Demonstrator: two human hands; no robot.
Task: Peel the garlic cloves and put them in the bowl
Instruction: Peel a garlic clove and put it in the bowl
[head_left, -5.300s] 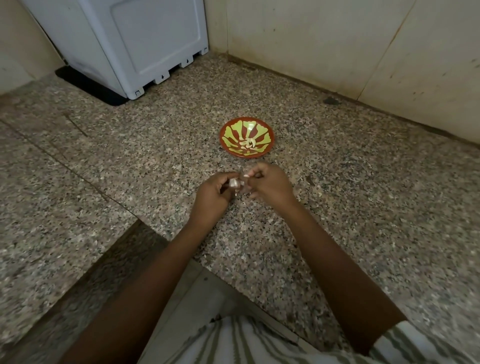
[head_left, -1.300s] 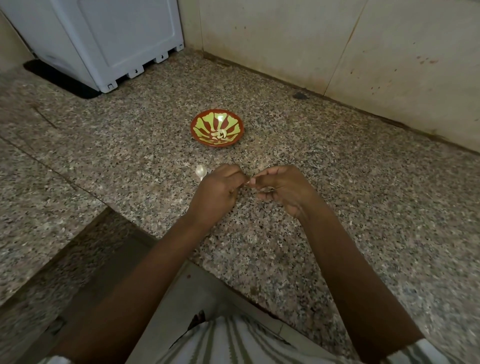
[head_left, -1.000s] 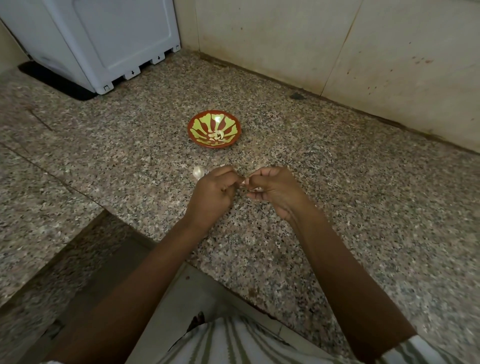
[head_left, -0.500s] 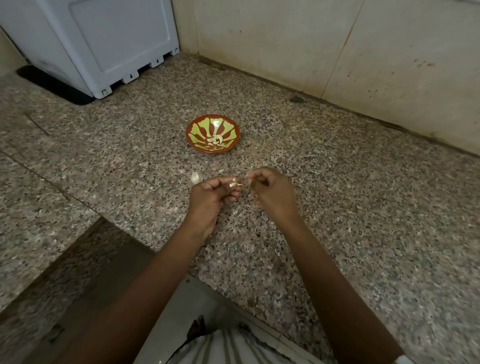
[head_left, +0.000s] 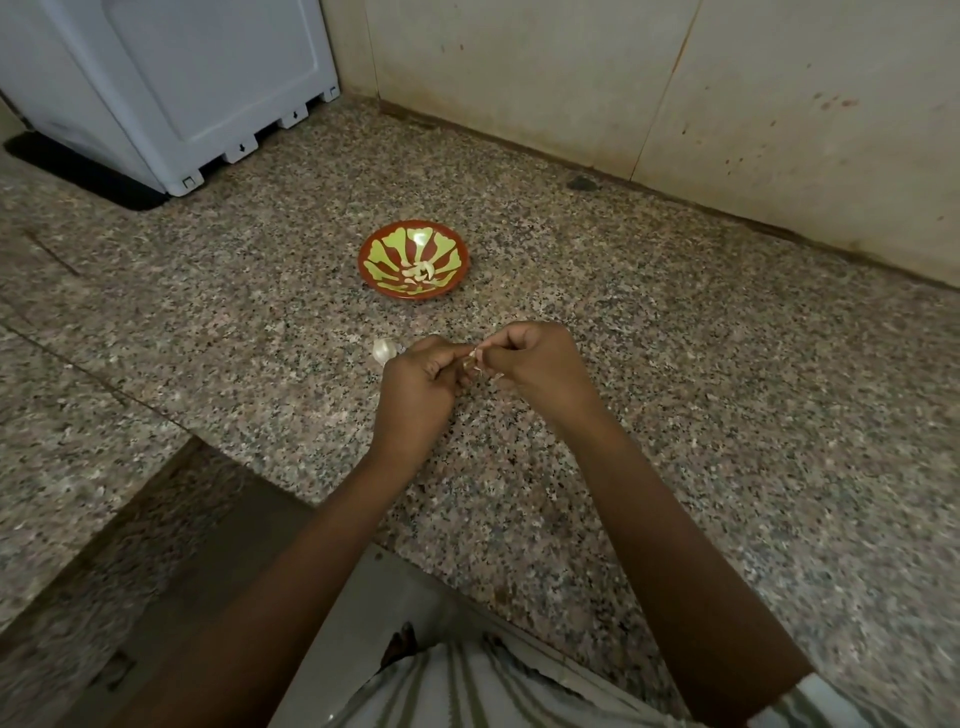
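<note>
nearest to me, at the bottom edge of my feed, is a striped garment (head_left: 467, 691). both bare forearms run up from it over the speckled granite counter (head_left: 727, 389), and they angle inward so the wrists nearly meet.

the left hand (head_left: 421, 376) has its back towards the camera and its fingers curled under. its thumb and forefinger pinch a small garlic clove (head_left: 472, 358). the right hand (head_left: 540, 364) sits just beside it, knuckles up, with the other fingers folded into the palm. its thumb and forefinger tips also nip the clove, from the other side. the clove is held between the two hands, just above the counter. only a pale sliver of it shows, with a thin wisp of skin hanging below. i can't tell how much skin is left on it.

just beyond the left hand's knuckles, a pale rounded piece of garlic (head_left: 385, 351) lies on the counter. i can't make out whether it is a bulb or a single clove.

further out, well apart from the hands, a shallow red bowl (head_left: 374, 249) with a green petal pattern stands on the counter. a few peeled cloves (head_left: 418, 271) lie in its middle.

at the far left stands a white appliance (head_left: 182, 78), and a beige tiled wall (head_left: 571, 78) closes the back.
</note>
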